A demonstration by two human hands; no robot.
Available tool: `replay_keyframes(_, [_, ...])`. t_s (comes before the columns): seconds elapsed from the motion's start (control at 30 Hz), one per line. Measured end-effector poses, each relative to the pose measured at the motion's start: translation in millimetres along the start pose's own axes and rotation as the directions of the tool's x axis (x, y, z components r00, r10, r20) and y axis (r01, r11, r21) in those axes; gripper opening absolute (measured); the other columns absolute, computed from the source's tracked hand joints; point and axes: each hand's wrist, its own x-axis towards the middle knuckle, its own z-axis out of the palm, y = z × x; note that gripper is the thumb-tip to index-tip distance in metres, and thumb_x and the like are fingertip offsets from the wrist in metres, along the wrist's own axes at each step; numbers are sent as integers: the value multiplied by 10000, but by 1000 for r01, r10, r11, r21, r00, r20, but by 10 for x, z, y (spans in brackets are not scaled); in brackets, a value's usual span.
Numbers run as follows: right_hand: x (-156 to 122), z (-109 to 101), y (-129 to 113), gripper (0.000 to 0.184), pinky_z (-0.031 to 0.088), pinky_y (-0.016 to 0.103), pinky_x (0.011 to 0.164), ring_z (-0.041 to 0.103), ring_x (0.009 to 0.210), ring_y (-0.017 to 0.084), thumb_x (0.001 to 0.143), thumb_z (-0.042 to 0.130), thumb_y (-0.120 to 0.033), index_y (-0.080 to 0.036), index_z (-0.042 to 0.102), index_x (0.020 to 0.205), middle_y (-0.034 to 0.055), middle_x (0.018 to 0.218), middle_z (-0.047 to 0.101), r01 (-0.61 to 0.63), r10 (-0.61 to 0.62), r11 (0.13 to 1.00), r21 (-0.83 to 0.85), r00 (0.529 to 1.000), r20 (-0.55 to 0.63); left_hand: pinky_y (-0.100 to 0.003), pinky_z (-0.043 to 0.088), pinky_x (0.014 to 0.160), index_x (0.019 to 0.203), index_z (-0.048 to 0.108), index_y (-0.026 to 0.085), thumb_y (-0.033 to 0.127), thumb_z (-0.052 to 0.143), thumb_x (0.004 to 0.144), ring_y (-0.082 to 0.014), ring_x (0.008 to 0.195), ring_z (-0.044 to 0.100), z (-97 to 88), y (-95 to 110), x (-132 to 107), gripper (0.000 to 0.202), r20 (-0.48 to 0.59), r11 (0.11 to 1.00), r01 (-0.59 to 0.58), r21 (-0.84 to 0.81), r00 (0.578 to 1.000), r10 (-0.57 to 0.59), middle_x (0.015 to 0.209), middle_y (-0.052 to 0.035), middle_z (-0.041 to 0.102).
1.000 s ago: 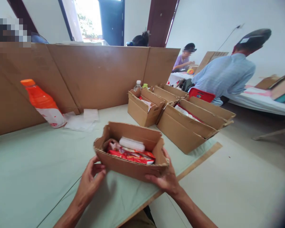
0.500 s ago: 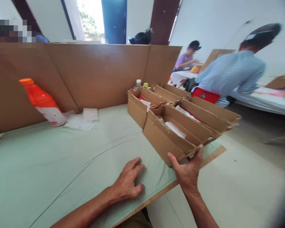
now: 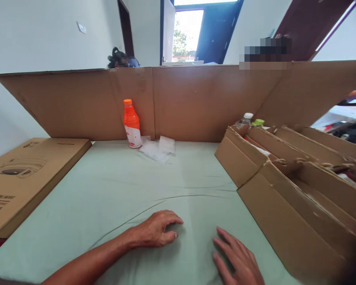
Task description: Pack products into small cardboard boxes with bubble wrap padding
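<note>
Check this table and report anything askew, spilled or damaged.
The cardboard boxes on the right have ragged, uneven rims, as if roughly cut. White sheets lie loosely overlapped beside the orange bottle, and the green cloth looks creased. No spill shows.

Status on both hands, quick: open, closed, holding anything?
Left hand: open, holding nothing, fingers loosely curved.
Right hand: open, holding nothing, nearer the boxes.

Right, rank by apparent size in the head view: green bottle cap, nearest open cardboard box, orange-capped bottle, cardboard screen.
1. cardboard screen
2. nearest open cardboard box, probably magnified by nearness
3. orange-capped bottle
4. green bottle cap
</note>
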Motion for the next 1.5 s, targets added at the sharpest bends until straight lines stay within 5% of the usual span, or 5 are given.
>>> replay_keyframes(0.27, [1703,760,-66,229,512,488,980,615,1200,297,894,601,-169,-186,706,1097,157,1351,645,166,-203,969,184,957,207,-445,455,1097,1096,721,202,109,564,769,-263,1182,633,-990,-600,880,375,-483,932,252,259,870,-100,1201,-100,727])
replay_keyframes(0.63, [1747,878,-49,196,480,447,980,597,1170,277,868,613,-114,-199,683,1031,112,1289,675,65,-124,952,298,975,185,-444,453,986,1251,587,186,124,644,768,-321,1115,661,-1740,-1239,2623,490,-725,774,619,135,594,-349,1067,-143,741])
replay_keyframes(0.87, [1740,863,-48,159,469,441,989,589,1164,273,868,620,-120,-196,682,994,110,1272,677,31,-97,949,314,976,194,-347,509,938,1436,382,141,198,470,886,-216,1023,663,-2003,-1143,2374,561,-864,848,507,154,485,-133,1142,-104,677])
replay_keyframes(1.3, [1763,885,-69,207,461,453,969,593,1137,281,856,590,-85,-176,682,1018,119,1255,683,63,-111,964,258,978,175,-555,254,1195,1465,496,203,443,572,912,-371,1510,286,-1268,-1279,1325,608,-538,634,519,573,822,-186,1646,-183,297])
replay_keyframes(1.5, [1784,902,-51,170,428,435,987,569,1153,269,873,612,-124,-169,672,1025,120,1271,666,73,-128,963,260,971,203,-599,261,1174,1495,466,196,446,474,977,-382,1505,302,-1167,-1340,1431,575,-534,577,571,584,806,-257,1627,-194,345])
